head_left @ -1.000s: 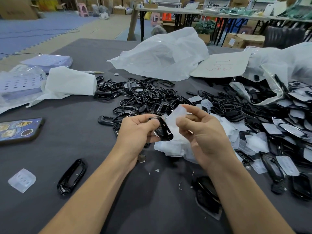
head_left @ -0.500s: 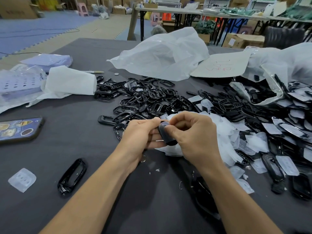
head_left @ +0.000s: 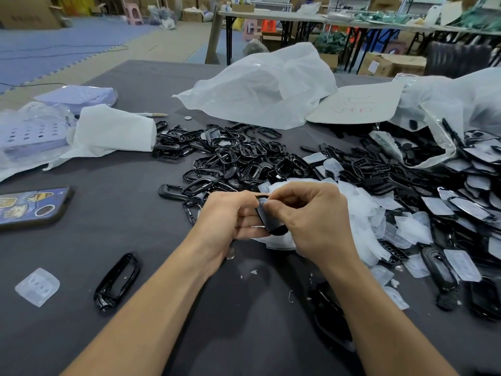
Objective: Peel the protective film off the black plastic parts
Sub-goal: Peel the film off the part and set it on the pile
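Observation:
My left hand (head_left: 230,215) grips a black plastic part (head_left: 269,219) above the grey table (head_left: 108,226). My right hand (head_left: 311,221) pinches the same part at its top edge, where a film covers its face. Behind my hands lies a heap of bare black frames (head_left: 238,156). A pile of peeled clear films (head_left: 363,213) sits just to the right of my hands. Film-covered black parts (head_left: 461,207) are spread at the far right.
A single black frame (head_left: 118,280) and a loose film piece (head_left: 38,286) lie at front left. A phone (head_left: 29,206) rests at the left edge. White plastic bags (head_left: 260,85), a folded tissue (head_left: 113,131), a cardboard sheet (head_left: 357,104) and a coin (head_left: 231,253) are on the table.
My right hand dropped a peeled film on the pile, then came back to the part. Both hands now hold it close together, and it is turned with its covered face up.

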A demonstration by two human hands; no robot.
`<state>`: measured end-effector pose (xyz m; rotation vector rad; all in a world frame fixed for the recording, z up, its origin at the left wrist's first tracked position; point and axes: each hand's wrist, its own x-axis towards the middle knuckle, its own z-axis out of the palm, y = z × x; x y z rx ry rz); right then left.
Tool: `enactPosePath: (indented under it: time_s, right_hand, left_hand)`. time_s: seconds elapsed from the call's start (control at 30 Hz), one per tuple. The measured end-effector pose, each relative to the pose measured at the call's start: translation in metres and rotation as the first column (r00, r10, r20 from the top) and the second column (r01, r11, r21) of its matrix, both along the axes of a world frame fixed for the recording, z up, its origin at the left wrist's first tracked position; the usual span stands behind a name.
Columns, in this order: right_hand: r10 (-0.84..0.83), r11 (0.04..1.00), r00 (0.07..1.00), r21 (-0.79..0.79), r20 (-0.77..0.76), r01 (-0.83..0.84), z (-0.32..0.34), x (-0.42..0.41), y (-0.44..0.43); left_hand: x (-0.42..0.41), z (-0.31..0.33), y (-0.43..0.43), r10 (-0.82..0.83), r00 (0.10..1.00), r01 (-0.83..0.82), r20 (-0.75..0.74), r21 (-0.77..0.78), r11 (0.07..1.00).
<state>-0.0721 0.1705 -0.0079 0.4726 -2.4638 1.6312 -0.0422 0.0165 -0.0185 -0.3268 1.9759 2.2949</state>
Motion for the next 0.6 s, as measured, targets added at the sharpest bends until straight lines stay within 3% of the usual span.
enactPosePath:
  time_s: [0.3,0.6]
  right_hand:
    - [-0.130,0.983,0.991,0.126,-0.026,0.132,-0.0038,-0.0015,-0.0022]
    - [-0.020,0.999,0.996,0.052,0.093,0.015,0.0024,-0.0018,0.0029]
  left_hand:
    - [0.0015,-0.0007,0.0024,-0.006,0.999,0.006,-0.043,-0.007,1.000]
    - [-0.0018,-0.0001,0.0024,0.134,0.984,-0.117,-0.114,0.145,0.983]
